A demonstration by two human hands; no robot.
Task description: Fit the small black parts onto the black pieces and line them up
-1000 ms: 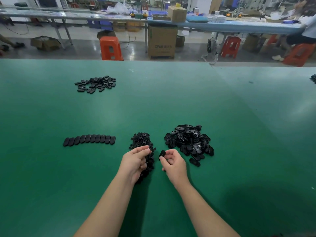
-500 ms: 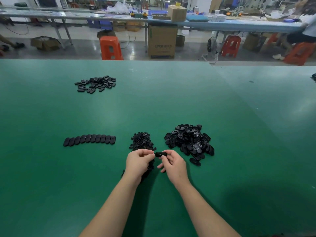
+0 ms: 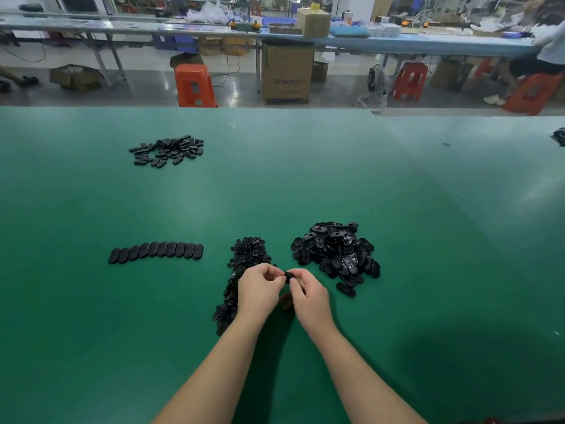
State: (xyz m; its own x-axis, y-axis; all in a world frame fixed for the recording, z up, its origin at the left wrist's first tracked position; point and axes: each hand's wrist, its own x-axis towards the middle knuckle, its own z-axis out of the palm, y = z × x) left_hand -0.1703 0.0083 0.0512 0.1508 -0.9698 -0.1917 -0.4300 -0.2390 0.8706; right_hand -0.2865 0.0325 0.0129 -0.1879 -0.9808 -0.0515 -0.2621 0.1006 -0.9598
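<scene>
My left hand [image 3: 258,289] and my right hand [image 3: 308,293] meet just above the green table [image 3: 305,185], both pinching one black oval piece [image 3: 288,276] between their fingertips. Most of that piece is hidden by fingers. A heap of small black parts [image 3: 244,264] runs from behind my left hand toward me. A pile of black oval pieces [image 3: 336,252] lies to the right of my hands. A neat row of oval pieces [image 3: 156,251] is lined up side by side at the left.
Another loose scatter of oval pieces [image 3: 168,149] lies far left on the table. A dark object [image 3: 559,137] shows at the right edge. Beyond the table's far edge stand orange stools [image 3: 194,85], a cardboard box [image 3: 287,73] and a long bench; a person sits far right.
My left hand rose from the small-parts heap and joined my right hand. The oval piece held by the right hand alone is now pinched between both hands.
</scene>
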